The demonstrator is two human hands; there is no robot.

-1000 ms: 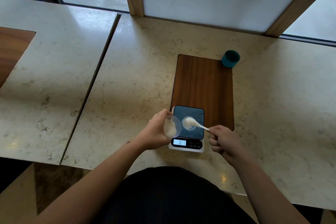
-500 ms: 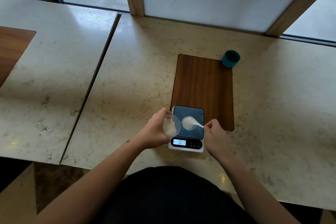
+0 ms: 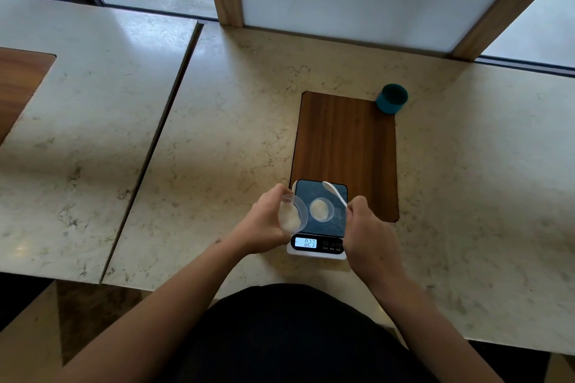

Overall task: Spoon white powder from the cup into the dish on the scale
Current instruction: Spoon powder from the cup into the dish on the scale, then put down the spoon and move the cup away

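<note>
Scale point(image 3: 320, 221) straddles marble counter point(image 3: 236, 140) and wood inlay point(image 3: 345, 140).

— What am I working on here?
— A pale marble counter point(image 3: 466, 196), veined and glossy, with a seam splitting it from a second slab point(image 3: 93, 102) to my left.
— And set into it?
— A dark wooden panel point(image 3: 345, 140), flush in the stone, straight ahead of me. Another wooden inlay point(image 3: 18, 81) shows at the far left edge.
— What's sitting on top?
— My scale point(image 3: 317, 250), its far end over the panel's near edge, its near end on marble. A teal cup point(image 3: 392, 98) stands at the panel's far right corner.
</note>
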